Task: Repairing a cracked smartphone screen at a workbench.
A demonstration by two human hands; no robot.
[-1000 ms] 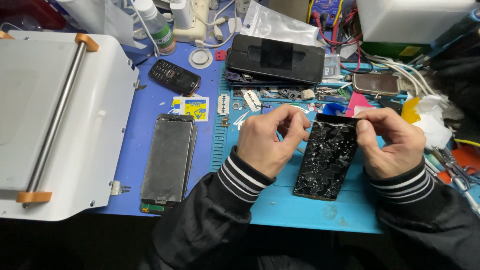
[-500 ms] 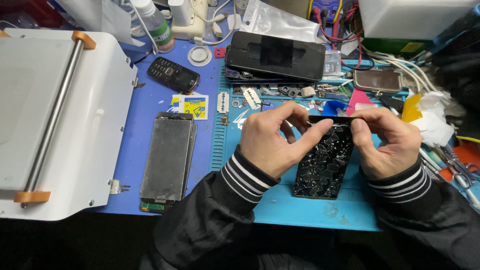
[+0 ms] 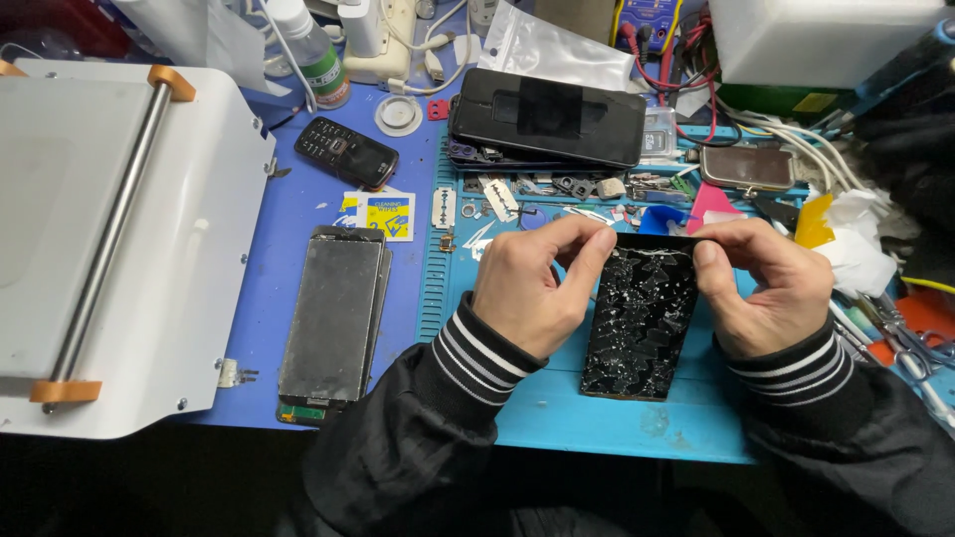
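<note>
A shattered black phone screen (image 3: 640, 323) lies upright-long on the teal work mat (image 3: 597, 418), its glass full of cracks. My left hand (image 3: 532, 283) pinches the screen's top left edge between thumb and fingers. My right hand (image 3: 766, 283) pinches its top right corner the same way. Both wrists rest near the mat, in black sleeves with striped cuffs.
A second screen panel (image 3: 333, 313) lies to the left on the blue mat. A white machine with a roller bar (image 3: 109, 229) fills the far left. Behind are a small black keypad phone (image 3: 346, 152), a black slab device (image 3: 547, 117), razor blades, small parts, cables and a bottle (image 3: 313, 60).
Both hands and the cracked screen have shifted slightly; the grip on its top edge stays the same, with the fingers drawn a little closer to the corners.
</note>
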